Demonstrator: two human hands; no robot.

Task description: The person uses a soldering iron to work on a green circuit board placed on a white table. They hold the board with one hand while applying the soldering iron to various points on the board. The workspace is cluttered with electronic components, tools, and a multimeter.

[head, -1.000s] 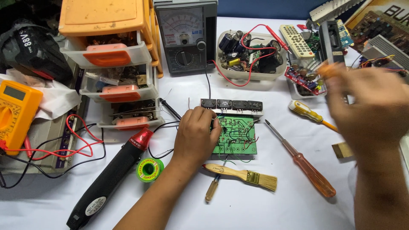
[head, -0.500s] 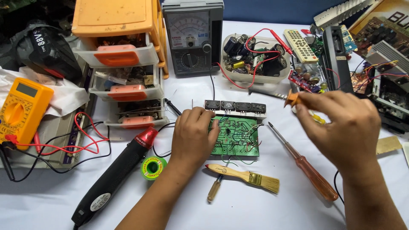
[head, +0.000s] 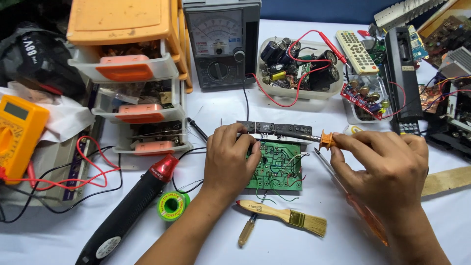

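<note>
A green circuit board [head: 277, 167] with a row of black parts [head: 274, 128] along its far edge lies on the white table. My left hand [head: 230, 159] rests on the board's left side and holds it down. My right hand [head: 387, 162] grips a screwdriver with an orange collar [head: 326, 140]; its dark shaft points left, with the tip over the board's far edge near my left fingers.
A small paintbrush [head: 284, 215] and a wooden-handled tool [head: 247, 230] lie in front of the board. A long orange screwdriver [head: 363, 211] lies under my right hand. Solder spool [head: 172, 206], black and red heat gun [head: 132, 208], drawer unit [head: 132, 78], analog meter [head: 221, 41], yellow multimeter [head: 17, 132], parts tubs [head: 297, 68].
My right hand has come down from the far right to the board, bringing the screwdriver so its tip reaches the board's far edge. My left hand has stayed on the board.
</note>
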